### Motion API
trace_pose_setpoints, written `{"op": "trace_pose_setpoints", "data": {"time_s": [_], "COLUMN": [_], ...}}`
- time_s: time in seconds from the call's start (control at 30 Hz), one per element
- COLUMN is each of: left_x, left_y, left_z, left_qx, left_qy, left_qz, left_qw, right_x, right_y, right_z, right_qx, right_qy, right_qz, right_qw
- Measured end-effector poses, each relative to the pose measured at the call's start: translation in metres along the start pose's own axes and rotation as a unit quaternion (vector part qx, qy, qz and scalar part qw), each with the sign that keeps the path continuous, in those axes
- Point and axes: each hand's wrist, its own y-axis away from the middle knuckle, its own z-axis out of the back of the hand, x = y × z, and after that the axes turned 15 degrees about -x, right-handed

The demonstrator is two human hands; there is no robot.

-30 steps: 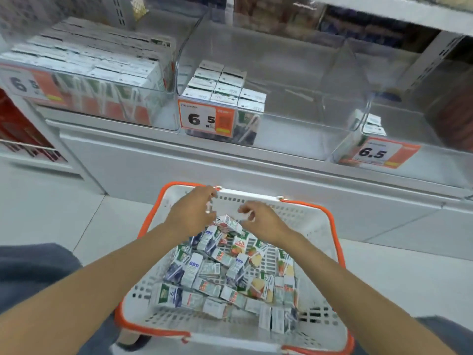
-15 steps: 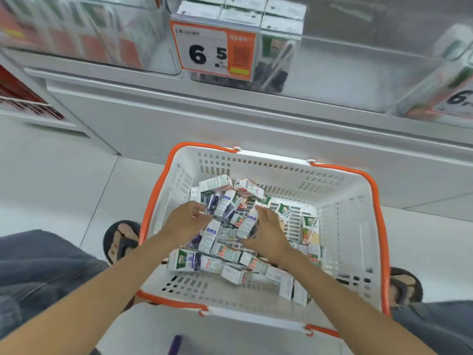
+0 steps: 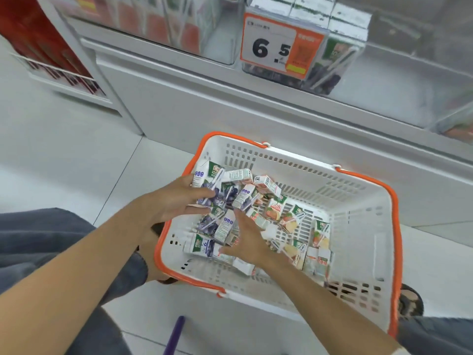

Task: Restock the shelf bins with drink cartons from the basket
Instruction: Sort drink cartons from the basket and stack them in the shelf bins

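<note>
Currently: left hand (image 3: 176,201) grips clutch of blueberry cartons (image 3: 208,184) at far-left corner of basket (image 3: 394,226), thumb across fronts. Right hand (image 3: 249,239) holds nothing, fingers spread over loose pile. Flat carton (image 3: 202,248) lies just left of fingertips, long axis crosswise; right hand nearer.

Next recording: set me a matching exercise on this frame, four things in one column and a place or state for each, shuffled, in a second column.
Column one:
1. left hand
2. right hand
3. price tag
4. basket

Column two:
A. on the floor in front of the shelf
B. fingers straight, reaching among the loose cartons
C. on the front of a shelf bin
D. holds blueberry cartons

Pairs: 1-D, 2-B, 3-C, 4-A
</note>
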Motion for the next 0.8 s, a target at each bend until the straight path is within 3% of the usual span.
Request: {"op": "trace_pose_setpoints", "data": {"time_s": [0.17,0.33,0.6,0.7,0.8], "left_x": [0.006,0.003,-0.006,-0.018,-0.038], "left_y": [0.005,0.004,0.003,0.011,0.028], "left_z": [0.005,-0.002,-0.033,-0.054,-0.074], "left_qx": [0.004,0.0,-0.007,0.067,0.123], "left_qy": [0.001,-0.008,-0.019,0.032,-0.022], "left_qz": [0.001,-0.007,-0.064,-0.058,-0.095], "left_qw": [1.0,1.0,0.998,0.996,0.988], "right_x": [-0.005,0.003,0.051,0.077,0.09], "right_y": [-0.008,-0.012,-0.001,0.008,0.018], "right_z": [-0.038,-0.031,0.123,0.172,0.203], "right_qx": [-0.106,-0.105,-0.249,-0.223,-0.157], "right_qy": [0.031,0.007,-0.053,0.001,0.008], "right_qz": [0.006,0.013,0.133,0.202,0.21], "right_qw": [0.994,0.994,0.958,0.954,0.965]}}
